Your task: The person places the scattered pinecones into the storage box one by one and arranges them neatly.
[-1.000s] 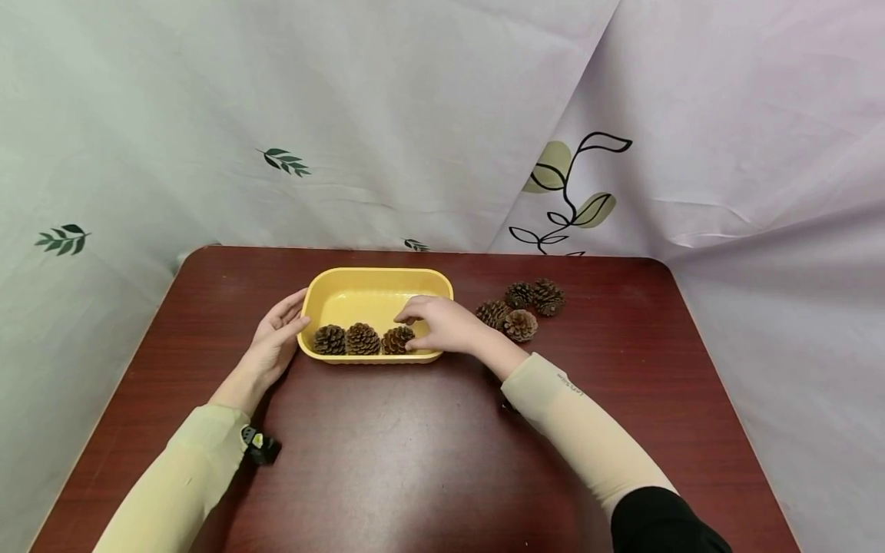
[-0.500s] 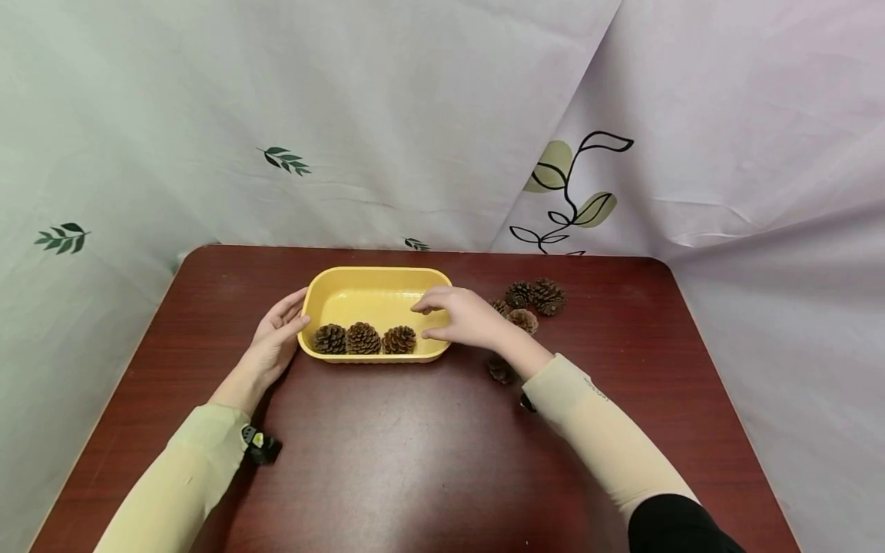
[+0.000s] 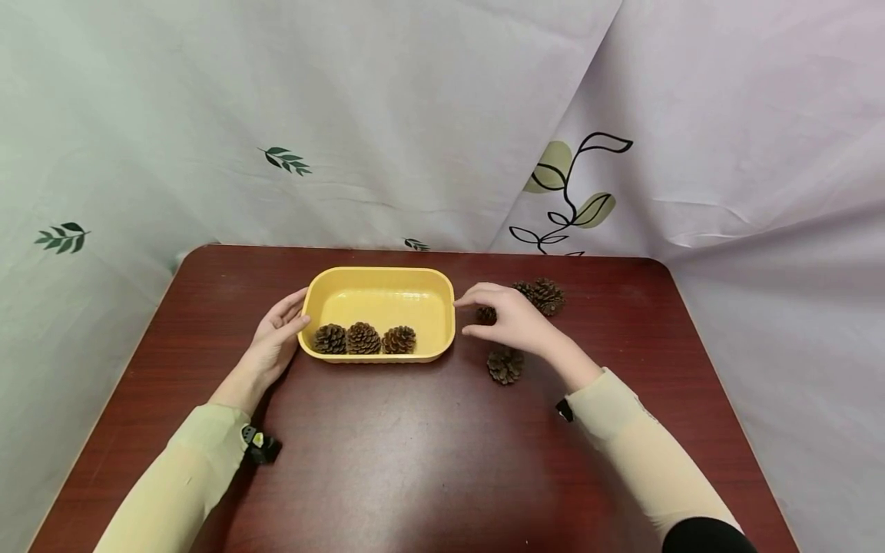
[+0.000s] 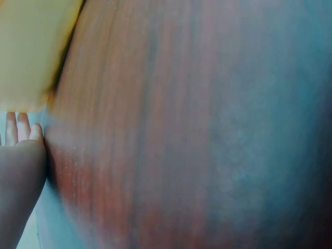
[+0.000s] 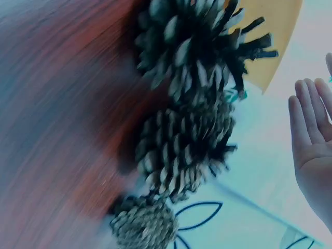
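A yellow plastic tray (image 3: 432,313) stands on the table with three brown pine cones (image 3: 362,338) lined up along its near wall. My left hand (image 3: 276,334) rests at the tray's left end, thumb on the rim and fairly straight fingers against the outer side. In the left wrist view its fingertips meet the tray's edge. Right of the tray, my right hand (image 3: 512,319) hovers over loose pine cones, thumb and fingers parted, nothing held. One pine cone (image 3: 486,314) shows between them; another pine cone (image 3: 505,365) lies just below. The hand hides part of the group.
Two pine cones (image 3: 548,296) lie farther back, beyond the right hand. The dark red wooden table (image 3: 401,461) ends at a pale cloth backdrop (image 3: 415,138) with printed leaves.
My right hand has left the third pine cone in the tray, risen past the rim and moved right over the loose cones. My left hand and the tray have barely moved.
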### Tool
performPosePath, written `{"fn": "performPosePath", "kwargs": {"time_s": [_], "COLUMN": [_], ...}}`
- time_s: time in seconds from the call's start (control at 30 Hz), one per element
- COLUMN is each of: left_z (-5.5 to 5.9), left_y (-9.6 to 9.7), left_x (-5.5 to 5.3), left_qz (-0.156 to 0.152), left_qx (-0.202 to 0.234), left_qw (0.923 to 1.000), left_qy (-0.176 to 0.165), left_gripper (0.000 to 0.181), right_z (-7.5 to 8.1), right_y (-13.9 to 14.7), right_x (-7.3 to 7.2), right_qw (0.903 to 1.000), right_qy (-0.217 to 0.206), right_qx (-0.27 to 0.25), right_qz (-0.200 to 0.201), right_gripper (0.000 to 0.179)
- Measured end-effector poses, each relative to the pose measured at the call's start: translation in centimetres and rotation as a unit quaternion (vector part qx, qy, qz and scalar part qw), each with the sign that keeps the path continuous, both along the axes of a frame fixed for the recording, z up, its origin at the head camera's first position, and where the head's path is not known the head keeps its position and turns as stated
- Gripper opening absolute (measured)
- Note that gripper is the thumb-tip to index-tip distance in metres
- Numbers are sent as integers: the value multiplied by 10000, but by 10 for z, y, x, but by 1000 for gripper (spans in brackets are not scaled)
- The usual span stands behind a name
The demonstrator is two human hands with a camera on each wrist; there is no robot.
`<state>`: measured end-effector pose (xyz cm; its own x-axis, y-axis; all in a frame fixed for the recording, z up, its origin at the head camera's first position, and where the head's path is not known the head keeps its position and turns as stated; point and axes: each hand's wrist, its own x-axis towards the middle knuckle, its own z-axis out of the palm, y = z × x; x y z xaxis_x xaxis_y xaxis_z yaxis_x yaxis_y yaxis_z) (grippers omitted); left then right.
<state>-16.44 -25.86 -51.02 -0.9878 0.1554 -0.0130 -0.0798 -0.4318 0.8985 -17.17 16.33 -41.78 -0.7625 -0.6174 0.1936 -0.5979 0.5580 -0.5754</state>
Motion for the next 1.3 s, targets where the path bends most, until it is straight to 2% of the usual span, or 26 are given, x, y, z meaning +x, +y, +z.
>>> {"fn": "performPosePath", "kwargs": {"time_s": [0.57, 0.83, 1.07, 1.3], "left_z": [-1, -2, -2, -1], "left_y": [0, -1, -1, 0], "left_x": [-1, 0, -1, -1], "left_qz": [10, 20, 20, 26], "left_qx": [-101, -31, -64, -59], "left_qw": [9999, 10000, 10000, 10000], "left_qy": [-74, -24, -50, -28], "left_gripper": [44, 45, 44, 44], "right_z": [-16, -27, -37, -41], "right_y": [54, 66, 72, 73], "right_x": [34, 46, 52, 56], "right_qw": [9986, 9982, 9978, 9968], "right_qy": [-76, -91, 0, -134], "right_qx": [-51, 7, 106, 373], "right_qz": [-529, -595, -652, -693], "right_gripper": [40, 41, 44, 46]}}
